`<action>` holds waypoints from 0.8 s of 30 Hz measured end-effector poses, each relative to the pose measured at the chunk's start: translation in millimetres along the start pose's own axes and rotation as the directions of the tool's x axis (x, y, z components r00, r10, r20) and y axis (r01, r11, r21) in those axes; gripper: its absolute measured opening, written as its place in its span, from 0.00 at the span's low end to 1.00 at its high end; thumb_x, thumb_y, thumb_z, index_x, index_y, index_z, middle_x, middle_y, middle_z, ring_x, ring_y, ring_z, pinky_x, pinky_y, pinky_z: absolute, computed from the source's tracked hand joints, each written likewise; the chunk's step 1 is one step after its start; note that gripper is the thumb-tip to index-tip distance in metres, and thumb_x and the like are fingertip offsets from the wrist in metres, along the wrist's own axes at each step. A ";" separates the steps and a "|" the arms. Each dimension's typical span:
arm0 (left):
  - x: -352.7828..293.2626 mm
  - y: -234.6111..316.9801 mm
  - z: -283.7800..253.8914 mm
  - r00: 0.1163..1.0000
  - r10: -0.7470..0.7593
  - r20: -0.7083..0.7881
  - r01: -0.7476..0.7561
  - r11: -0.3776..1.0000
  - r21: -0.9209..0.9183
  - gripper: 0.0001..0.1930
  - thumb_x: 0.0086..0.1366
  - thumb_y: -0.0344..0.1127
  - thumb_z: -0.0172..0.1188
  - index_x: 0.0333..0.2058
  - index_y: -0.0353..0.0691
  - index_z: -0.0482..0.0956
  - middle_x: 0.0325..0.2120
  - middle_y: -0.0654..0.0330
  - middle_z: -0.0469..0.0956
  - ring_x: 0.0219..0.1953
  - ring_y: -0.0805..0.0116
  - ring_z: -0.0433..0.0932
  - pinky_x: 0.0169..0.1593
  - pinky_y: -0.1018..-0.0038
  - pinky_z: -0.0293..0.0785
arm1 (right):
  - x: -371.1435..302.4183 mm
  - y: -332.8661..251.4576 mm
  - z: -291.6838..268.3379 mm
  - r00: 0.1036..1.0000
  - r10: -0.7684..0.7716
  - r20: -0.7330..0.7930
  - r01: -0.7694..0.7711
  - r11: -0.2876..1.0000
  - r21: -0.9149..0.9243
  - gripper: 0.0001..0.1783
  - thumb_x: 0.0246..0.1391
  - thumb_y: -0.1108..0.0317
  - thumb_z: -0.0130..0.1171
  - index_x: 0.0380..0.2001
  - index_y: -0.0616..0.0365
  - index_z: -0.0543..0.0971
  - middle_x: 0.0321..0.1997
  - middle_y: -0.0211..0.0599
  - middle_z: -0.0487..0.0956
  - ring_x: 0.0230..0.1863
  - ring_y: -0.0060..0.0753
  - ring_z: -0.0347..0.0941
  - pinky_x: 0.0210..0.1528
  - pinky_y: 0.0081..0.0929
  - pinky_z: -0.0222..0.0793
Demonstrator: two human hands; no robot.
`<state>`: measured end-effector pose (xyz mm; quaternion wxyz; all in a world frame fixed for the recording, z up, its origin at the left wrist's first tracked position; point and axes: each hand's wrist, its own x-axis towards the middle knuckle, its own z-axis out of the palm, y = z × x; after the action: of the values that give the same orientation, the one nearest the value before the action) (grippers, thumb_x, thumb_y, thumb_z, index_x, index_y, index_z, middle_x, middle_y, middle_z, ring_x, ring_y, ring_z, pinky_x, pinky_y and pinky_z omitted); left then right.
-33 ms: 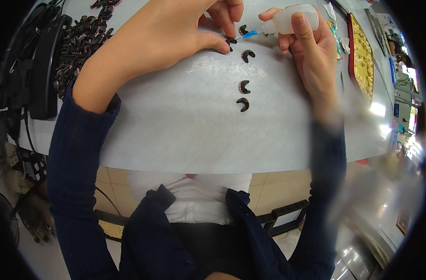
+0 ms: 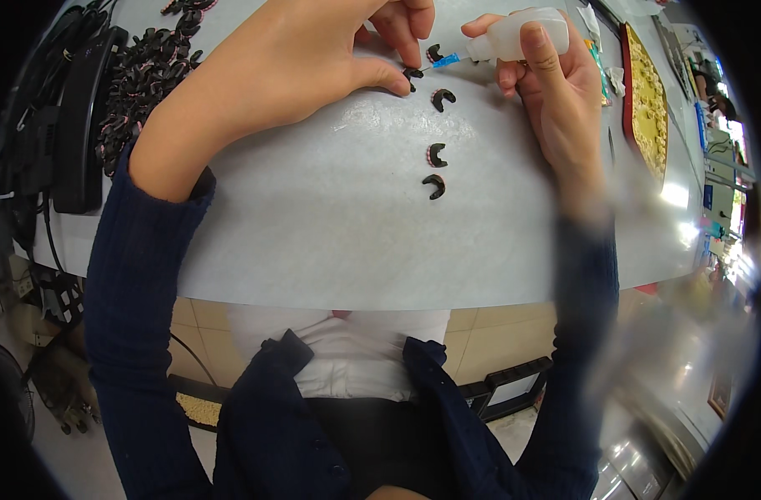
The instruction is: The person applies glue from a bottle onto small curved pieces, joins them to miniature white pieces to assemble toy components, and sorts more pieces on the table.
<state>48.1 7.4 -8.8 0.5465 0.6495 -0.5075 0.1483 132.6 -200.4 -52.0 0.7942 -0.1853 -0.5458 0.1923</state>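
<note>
Between its thumb and a fingertip, my left hand [image 2: 339,62] steadies a small black curved piece [image 2: 412,75] on the table. My right hand [image 2: 568,100] is wrapped round a translucent white squeeze bottle [image 2: 526,35], tilted on its side. Its blue needle tip [image 2: 445,61] points left, with the fine end at or very near the held piece; contact cannot be made out. Several like pieces, black C-shapes with pink beaded outer edges, lie close by: one beyond the tip [image 2: 435,53], others nearer me, such as this black C-shaped piece [image 2: 435,155].
A heap of black-and-pink pieces [image 2: 147,79] covers the table's left, beside a long black box [image 2: 89,125] and dark cables [image 2: 55,50]. At the right stands a red-rimmed tray [image 2: 628,92] of small yellowish bits. The grey table's front edge [image 2: 364,304] curves before me.
</note>
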 end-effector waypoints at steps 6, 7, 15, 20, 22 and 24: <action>1.3 7.6 -1.8 1.000 -0.025 0.004 0.025 0.999 0.020 0.16 0.56 0.21 0.69 0.39 0.32 0.70 0.35 0.50 0.82 0.42 0.63 0.84 0.50 0.73 0.80 | 11.9 -43.2 60.5 0.627 0.295 -0.721 -0.745 0.496 -0.446 0.18 0.68 0.56 0.55 0.44 0.60 0.67 0.42 0.50 0.82 0.23 0.16 0.71 0.26 0.12 0.69; -0.5 11.4 -2.7 1.000 -0.025 0.004 0.025 1.000 0.019 0.16 0.56 0.21 0.69 0.39 0.32 0.70 0.35 0.50 0.82 0.42 0.63 0.84 0.50 0.73 0.80 | 11.8 -43.3 60.3 0.627 0.295 -0.721 -0.746 0.495 -0.446 0.18 0.68 0.56 0.55 0.44 0.60 0.67 0.42 0.50 0.82 0.23 0.16 0.71 0.26 0.12 0.69; 2.5 7.7 -2.4 1.000 -0.018 0.001 0.018 1.000 -0.014 0.16 0.56 0.20 0.68 0.38 0.33 0.70 0.35 0.51 0.81 0.42 0.63 0.83 0.49 0.73 0.80 | 14.4 -41.6 64.6 0.613 0.246 -0.751 -0.717 0.571 -0.399 0.17 0.68 0.55 0.55 0.42 0.58 0.70 0.39 0.44 0.82 0.22 0.14 0.67 0.24 0.12 0.65; 21.6 37.9 4.4 0.581 -0.814 0.002 0.812 0.580 0.063 0.15 0.56 0.20 0.68 0.38 0.33 0.70 0.35 0.52 0.81 0.42 0.64 0.83 0.49 0.73 0.80 | -11.4 -24.9 5.7 0.829 0.167 -0.534 -0.305 0.935 -0.182 0.15 0.69 0.55 0.53 0.39 0.56 0.73 0.36 0.40 0.82 0.21 0.12 0.65 0.23 0.11 0.62; 22.1 40.2 2.2 0.580 -0.815 -0.004 0.813 0.579 0.062 0.15 0.56 0.20 0.68 0.38 0.33 0.70 0.34 0.52 0.81 0.42 0.64 0.83 0.49 0.73 0.80 | -7.5 -23.2 7.1 0.976 0.031 -0.217 0.024 0.969 0.246 0.15 0.69 0.55 0.52 0.39 0.56 0.73 0.36 0.39 0.82 0.21 0.11 0.65 0.22 0.11 0.62; 19.1 40.5 0.9 0.569 -0.822 -0.008 0.820 0.567 0.080 0.15 0.56 0.20 0.68 0.38 0.33 0.70 0.34 0.52 0.81 0.42 0.64 0.83 0.49 0.73 0.80 | 9.1 -41.9 54.8 0.604 0.091 -0.792 -0.706 0.523 -0.479 0.15 0.69 0.55 0.53 0.39 0.57 0.73 0.35 0.38 0.82 0.20 0.11 0.65 0.22 0.10 0.61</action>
<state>22.9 1.7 27.8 0.5207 0.8327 -0.1505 -0.1132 88.5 -227.1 -5.4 0.7031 -0.6872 -0.1744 0.0553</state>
